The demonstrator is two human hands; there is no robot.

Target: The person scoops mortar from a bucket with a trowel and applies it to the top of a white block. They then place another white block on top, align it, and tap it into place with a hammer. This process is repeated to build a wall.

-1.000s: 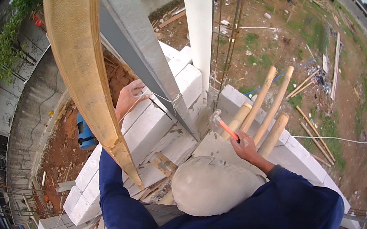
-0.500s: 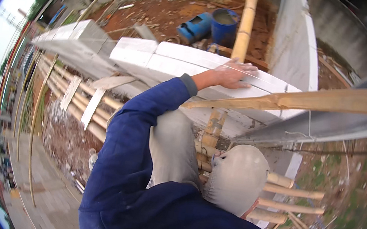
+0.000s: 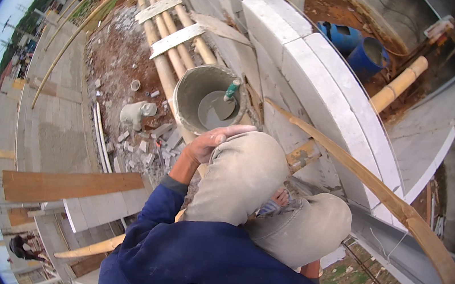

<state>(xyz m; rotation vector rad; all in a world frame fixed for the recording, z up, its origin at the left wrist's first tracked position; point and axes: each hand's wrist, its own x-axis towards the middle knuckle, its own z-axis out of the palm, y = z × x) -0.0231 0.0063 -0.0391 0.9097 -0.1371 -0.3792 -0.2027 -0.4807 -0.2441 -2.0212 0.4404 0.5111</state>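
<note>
My left hand (image 3: pixel 219 141) rests on my raised left knee, fingers stretched out, holding nothing. Just beyond it stands a grey, mortar-smeared bucket (image 3: pixel 185 110) with wet grey mix inside. A tool with a green handle (image 3: pixel 232 90) leans against the bucket's inner wall; its lower end cannot be made out. On my right side only a bit of bare wrist (image 3: pixel 311 269) shows beside the right knee; the hand and its fingers are hidden. A wall of white blocks (image 3: pixel 328 75) runs along my right.
Bamboo poles (image 3: pixel 159 70) carrying short pale boards (image 3: pixel 176 41) stretch ahead. A wooden plank (image 3: pixel 381 197) slants across the right side. Beyond the wall lie blue drums (image 3: pixel 367 60) and an upright bamboo post (image 3: pixel 399 84). Rubble (image 3: pixel 141 145) covers the ground below left; a person (image 3: pixel 24 247) is far off.
My left hand has left the top of the block wall and come down onto my left knee. The view has swung left, bringing the bucket into sight.
</note>
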